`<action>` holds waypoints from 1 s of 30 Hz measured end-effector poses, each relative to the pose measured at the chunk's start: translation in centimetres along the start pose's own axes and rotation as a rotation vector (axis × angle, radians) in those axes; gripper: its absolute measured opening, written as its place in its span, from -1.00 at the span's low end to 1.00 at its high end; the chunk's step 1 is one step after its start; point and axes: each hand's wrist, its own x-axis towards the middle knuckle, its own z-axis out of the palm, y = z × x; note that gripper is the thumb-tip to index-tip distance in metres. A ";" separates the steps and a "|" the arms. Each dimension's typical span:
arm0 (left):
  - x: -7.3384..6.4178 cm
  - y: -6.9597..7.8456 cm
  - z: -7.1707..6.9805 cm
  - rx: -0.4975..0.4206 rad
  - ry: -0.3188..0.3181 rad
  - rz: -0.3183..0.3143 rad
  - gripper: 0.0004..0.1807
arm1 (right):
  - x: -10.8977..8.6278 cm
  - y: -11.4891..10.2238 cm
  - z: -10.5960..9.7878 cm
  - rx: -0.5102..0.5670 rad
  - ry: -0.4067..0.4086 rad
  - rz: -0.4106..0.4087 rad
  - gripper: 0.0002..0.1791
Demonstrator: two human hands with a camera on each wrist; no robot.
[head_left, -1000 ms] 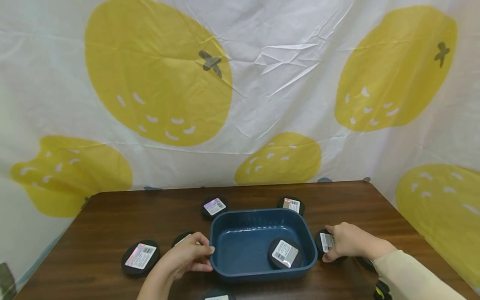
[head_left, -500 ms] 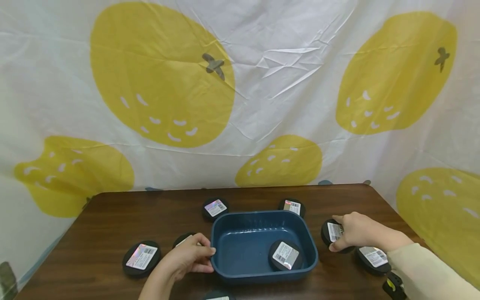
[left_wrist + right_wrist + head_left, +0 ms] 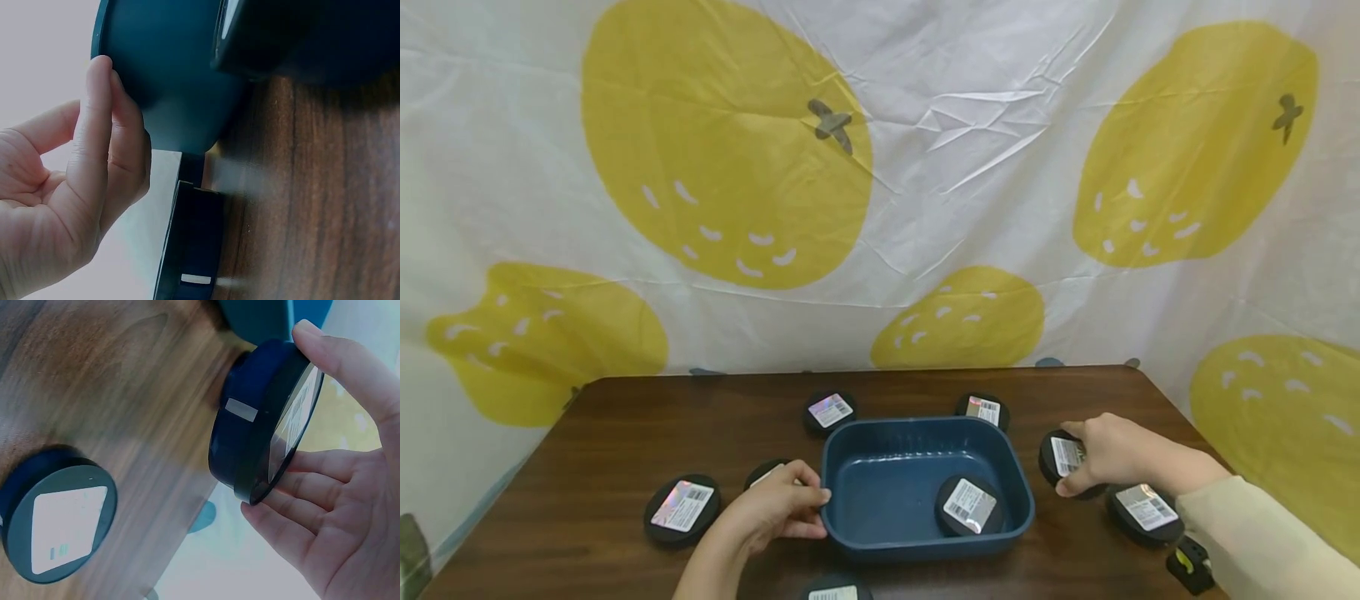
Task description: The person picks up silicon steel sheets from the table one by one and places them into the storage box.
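A dark blue rectangular basin (image 3: pixel 928 500) stands mid-table with a black round lidded container (image 3: pixel 967 507) inside, its label facing up. At the basin's left rim my left hand (image 3: pixel 782 504) grips with thumb and fingertips; in the left wrist view a fingertip overlaps the outer wall beside the rim. Right of the basin, my right hand (image 3: pixel 1116 454) holds another black round container (image 3: pixel 1064 457) from above. In the right wrist view, the thumb lies on one edge of that container (image 3: pixel 250 425) and the fingers on the opposite edge, its base close over the wood.
More labelled black containers stand around the basin: one (image 3: pixel 1145 514) by the right sleeve, one (image 3: pixel 681 510) at far left, one (image 3: pixel 766 472) behind the left hand, two at the back (image 3: pixel 829 412) (image 3: pixel 983 409) and one (image 3: pixel 835 590) at the front edge. A fruit-print curtain (image 3: pixel 955 192) hangs behind the brown table.
My right hand has moved the held container right and back, away from the basin. The container by the right sleeve has come into fuller view. My left hand stays at the rim.
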 end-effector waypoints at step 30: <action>0.1 0.0 -0.1 -0.012 -0.032 0.007 -0.82 | 1.6 -6.0 -1.5 -0.040 -0.025 -0.083 0.01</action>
